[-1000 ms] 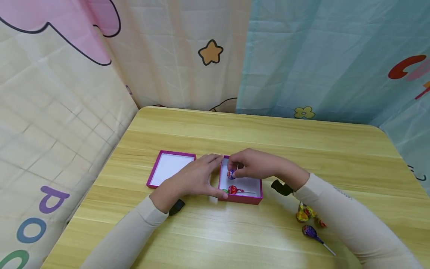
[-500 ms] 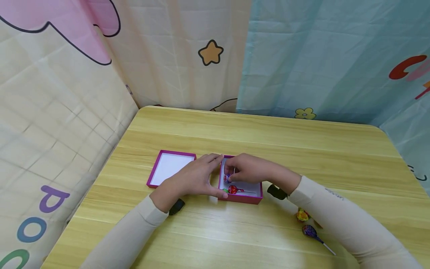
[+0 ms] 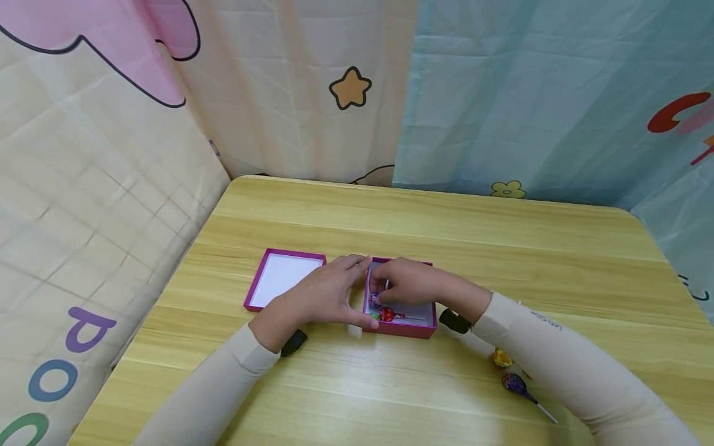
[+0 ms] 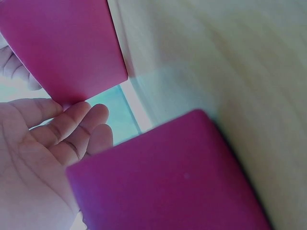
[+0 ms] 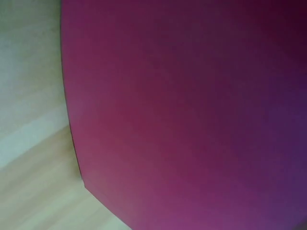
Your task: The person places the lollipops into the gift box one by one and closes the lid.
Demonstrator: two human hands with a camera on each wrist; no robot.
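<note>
In the head view my left hand (image 3: 329, 288) spans the left end of a small magenta box (image 3: 398, 331) with a white inside. Its thumb is at the front left corner and its fingertips are at the back one, gripping the box. My right hand (image 3: 409, 282) reaches into the box and pinches a blue-and-purple wrapped lollipop (image 3: 374, 300) near the left wall. A red lollipop (image 3: 387, 314) lies along the front wall, its stick pointing right. Beside it shows a bit of green wrapper (image 3: 375, 316), partly covered by my left thumb. The right wrist view holds only the box's outer wall (image 5: 168, 120).
The magenta lid (image 3: 254, 288) lies inside-up to the left, partly behind my left hand. Right of the box, a purple lollipop (image 3: 514, 383) and a yellow one (image 3: 501, 358) lie on the wooden table (image 3: 357, 396), near my right sleeve (image 3: 569, 353). Curtains (image 3: 312, 124) hang behind.
My right hand has shifted left and slightly toward the front inside the box, bringing the blue-and-purple lollipop closer to the red one. My left hand has stayed in place.
</note>
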